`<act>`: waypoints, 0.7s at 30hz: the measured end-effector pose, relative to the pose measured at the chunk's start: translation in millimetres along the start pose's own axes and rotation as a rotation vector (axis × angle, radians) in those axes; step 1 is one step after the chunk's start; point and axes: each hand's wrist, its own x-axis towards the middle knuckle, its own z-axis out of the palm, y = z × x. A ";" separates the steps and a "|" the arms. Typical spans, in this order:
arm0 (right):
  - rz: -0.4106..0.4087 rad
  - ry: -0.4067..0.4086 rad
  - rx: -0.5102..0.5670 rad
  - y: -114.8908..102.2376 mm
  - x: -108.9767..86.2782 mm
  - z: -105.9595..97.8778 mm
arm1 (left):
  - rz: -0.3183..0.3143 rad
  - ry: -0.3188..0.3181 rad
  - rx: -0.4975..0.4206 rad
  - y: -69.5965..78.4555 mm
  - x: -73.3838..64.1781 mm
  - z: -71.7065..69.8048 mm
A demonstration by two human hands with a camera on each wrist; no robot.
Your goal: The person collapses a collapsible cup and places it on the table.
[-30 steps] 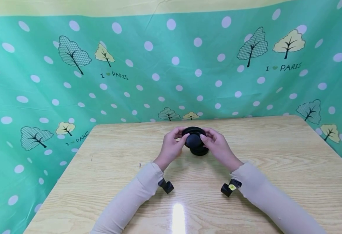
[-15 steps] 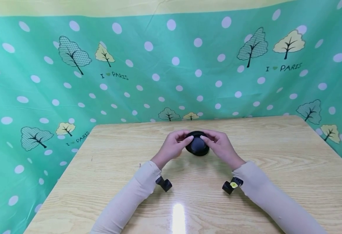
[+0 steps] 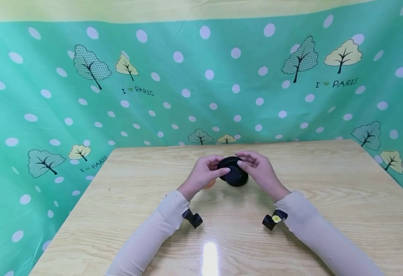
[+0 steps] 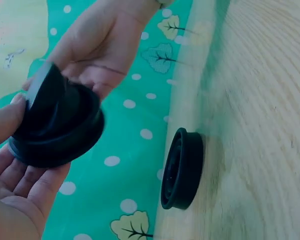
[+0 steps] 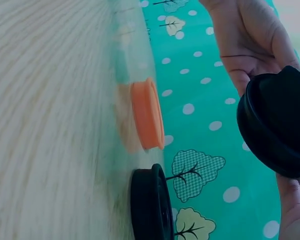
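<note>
Above the table I hold a round black lid-like piece (image 3: 236, 177) with a stepped rim and a raised flat fin, clearer in the left wrist view (image 4: 65, 125). My left hand (image 3: 204, 173) grips its left side, thumb over the top and fingers beneath the rim. On its right, my right hand (image 3: 259, 174) has thumb and fingers at the rim. Below stands a black ring-shaped piece (image 4: 182, 170) on the table, hidden in the head view by the held piece. Beside that ring lies an orange ring-shaped piece (image 5: 148, 115), which only peeks out by my left hand in the head view.
The wooden table (image 3: 146, 168) reaches back to a green dotted cloth (image 3: 173, 92) printed with trees. Black wrist cameras hang from both sleeves. A bright light reflection (image 3: 210, 257) lies on the table near the front.
The black piece has come down slightly towards me and tilted. My left thumb has slid across its top, and the right fingers have loosened a little. The orange piece now shows below my left hand.
</note>
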 end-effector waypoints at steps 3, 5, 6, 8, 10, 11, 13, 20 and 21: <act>0.036 0.000 0.101 1.8 2.1 2.3 | 0.018 0.064 -0.029 0.7 -0.7 -0.8; 0.053 -0.031 0.179 3.5 3.5 5.0 | 0.027 0.093 -0.040 1.0 -0.8 -1.7; 0.059 -0.047 0.206 4.3 4.1 6.6 | 0.027 0.101 -0.046 0.9 -0.8 -2.3; 0.068 -0.065 0.225 4.7 4.3 8.3 | 0.027 0.092 -0.048 0.7 0.2 -2.8; 0.069 -0.067 0.198 4.0 4.3 9.2 | 0.019 0.072 -0.040 0.3 0.9 -3.6; 0.069 -0.058 0.175 3.4 4.3 9.4 | 0.012 0.064 -0.038 0.1 1.0 -4.1; 0.062 -0.039 0.114 2.1 4.8 9.5 | 0.002 0.052 -0.035 -0.1 1.3 -5.3; 0.047 -0.042 -0.007 3.2 6.5 10.7 | -0.010 0.027 -0.058 -5.1 0.4 -8.6; 0.042 -0.038 -0.022 3.9 6.3 11.4 | -0.009 0.028 -0.054 -6.1 0.3 -8.8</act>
